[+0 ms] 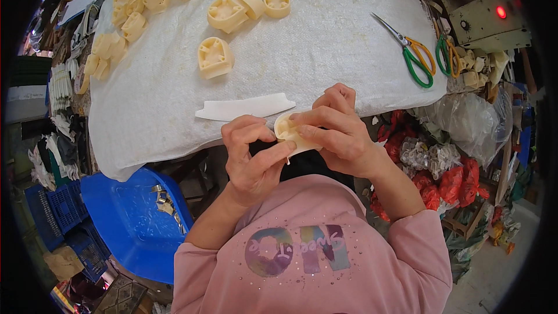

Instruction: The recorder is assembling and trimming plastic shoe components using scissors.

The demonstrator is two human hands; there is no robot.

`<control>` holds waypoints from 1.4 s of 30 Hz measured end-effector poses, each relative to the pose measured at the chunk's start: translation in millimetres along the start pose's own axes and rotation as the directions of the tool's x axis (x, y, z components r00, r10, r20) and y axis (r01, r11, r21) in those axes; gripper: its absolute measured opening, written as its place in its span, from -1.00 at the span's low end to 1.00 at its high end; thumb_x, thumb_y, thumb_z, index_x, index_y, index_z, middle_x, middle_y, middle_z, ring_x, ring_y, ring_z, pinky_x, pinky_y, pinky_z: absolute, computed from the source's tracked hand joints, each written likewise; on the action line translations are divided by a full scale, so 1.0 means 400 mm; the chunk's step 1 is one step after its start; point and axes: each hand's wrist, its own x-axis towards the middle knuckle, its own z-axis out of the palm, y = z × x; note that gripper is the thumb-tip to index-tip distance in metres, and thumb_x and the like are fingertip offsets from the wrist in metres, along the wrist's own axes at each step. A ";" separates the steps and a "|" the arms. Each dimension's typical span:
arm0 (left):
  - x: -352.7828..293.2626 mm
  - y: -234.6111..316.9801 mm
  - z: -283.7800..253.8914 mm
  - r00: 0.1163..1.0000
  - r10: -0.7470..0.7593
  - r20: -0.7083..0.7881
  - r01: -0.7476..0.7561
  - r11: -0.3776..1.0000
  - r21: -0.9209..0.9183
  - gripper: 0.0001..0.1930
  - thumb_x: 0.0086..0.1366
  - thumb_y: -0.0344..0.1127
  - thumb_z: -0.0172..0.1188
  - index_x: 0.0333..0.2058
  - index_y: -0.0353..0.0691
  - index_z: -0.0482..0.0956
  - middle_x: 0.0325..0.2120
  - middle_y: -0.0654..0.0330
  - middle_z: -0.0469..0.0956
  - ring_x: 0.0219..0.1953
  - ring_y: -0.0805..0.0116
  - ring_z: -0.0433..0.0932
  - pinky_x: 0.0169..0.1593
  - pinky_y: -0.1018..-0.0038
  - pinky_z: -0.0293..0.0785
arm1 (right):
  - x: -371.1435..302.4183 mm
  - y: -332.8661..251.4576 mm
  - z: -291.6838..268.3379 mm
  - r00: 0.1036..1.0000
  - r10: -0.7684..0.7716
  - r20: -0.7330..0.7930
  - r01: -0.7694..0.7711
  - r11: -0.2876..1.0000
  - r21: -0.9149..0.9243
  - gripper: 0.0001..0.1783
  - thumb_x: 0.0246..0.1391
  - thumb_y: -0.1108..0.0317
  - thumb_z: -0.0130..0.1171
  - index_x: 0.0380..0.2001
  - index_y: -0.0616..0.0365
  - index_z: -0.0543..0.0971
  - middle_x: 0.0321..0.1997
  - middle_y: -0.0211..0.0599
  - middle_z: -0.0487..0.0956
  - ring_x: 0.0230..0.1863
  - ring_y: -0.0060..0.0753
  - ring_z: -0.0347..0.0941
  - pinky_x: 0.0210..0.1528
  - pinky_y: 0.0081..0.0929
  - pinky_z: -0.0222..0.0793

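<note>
Just past the table's near edge, both my hands are closed on a small cream plastic shoe heel (283, 127) with a hollow, rounded end. My left hand (247, 154) grips its left side between thumb and fingers. From the right, my right hand (343, 134) presses thumb and fingertips on its rim. A pale flap shows below the fingers; whether it is a separate strip I cannot tell. Beyond the hands a white curved strip (244, 107) lies flat. A similar cream heel (215, 58) stands farther off, hollow side up.
Several more cream heels (226, 11) sit at the back and left of the white-covered table (314, 52). Green-and-orange-handled scissors (416, 58) lie at right, near a control box (488, 20) with a red light. A blue plastic chair (131, 221) stands lower left; red bags (453, 183) lie at right.
</note>
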 end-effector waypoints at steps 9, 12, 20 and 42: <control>-0.001 0.002 -0.011 1.000 -0.021 0.000 0.021 0.998 -0.051 -0.75 -0.01 -0.52 0.36 -0.35 -0.17 0.49 -0.30 0.17 0.42 -0.23 0.11 0.54 -0.05 0.12 0.41 | 0.018 -0.015 -0.005 0.999 0.035 0.021 -0.033 0.997 -0.062 -0.59 -0.26 0.23 0.33 -0.22 0.00 0.55 0.18 -0.11 0.30 0.10 -0.05 0.20 0.08 -0.12 0.04; -0.006 -0.023 -0.041 0.996 -0.073 -0.058 0.078 0.994 0.077 -0.79 0.03 -0.53 0.32 -0.37 -0.18 0.47 -0.33 0.18 0.41 -0.27 0.12 0.56 -0.03 0.09 0.41 | 0.040 -0.055 -0.071 0.995 0.077 0.057 -0.080 0.996 0.051 -0.60 -0.17 0.16 0.33 -0.19 -0.03 0.56 0.28 0.11 0.12 0.20 0.09 0.07 0.20 -0.08 -0.02; -0.006 0.017 -0.041 0.999 0.018 0.050 -0.014 0.998 -0.067 -0.56 -0.05 -0.69 0.24 -0.22 -0.11 0.37 -0.19 0.03 0.26 -0.04 -0.01 0.39 -0.03 0.15 0.43 | -0.099 -0.070 0.081 0.609 0.792 0.046 -0.333 0.202 0.921 -0.59 0.11 0.41 0.14 0.02 0.22 0.33 -0.02 -0.15 0.44 -0.01 -0.34 0.40 0.03 -0.37 0.36; 0.017 0.050 0.009 0.967 0.055 0.250 -0.095 0.984 0.152 -0.81 -0.13 -0.62 0.15 -0.56 -0.21 0.35 -0.43 0.09 0.38 -0.51 0.23 0.36 -0.54 0.39 0.27 | -0.091 -0.078 0.053 0.778 0.628 -0.013 -0.446 0.566 0.693 -0.66 0.16 0.42 -0.09 -0.03 0.33 0.47 -0.19 -0.11 0.59 -0.22 -0.41 0.55 -0.13 -0.55 0.40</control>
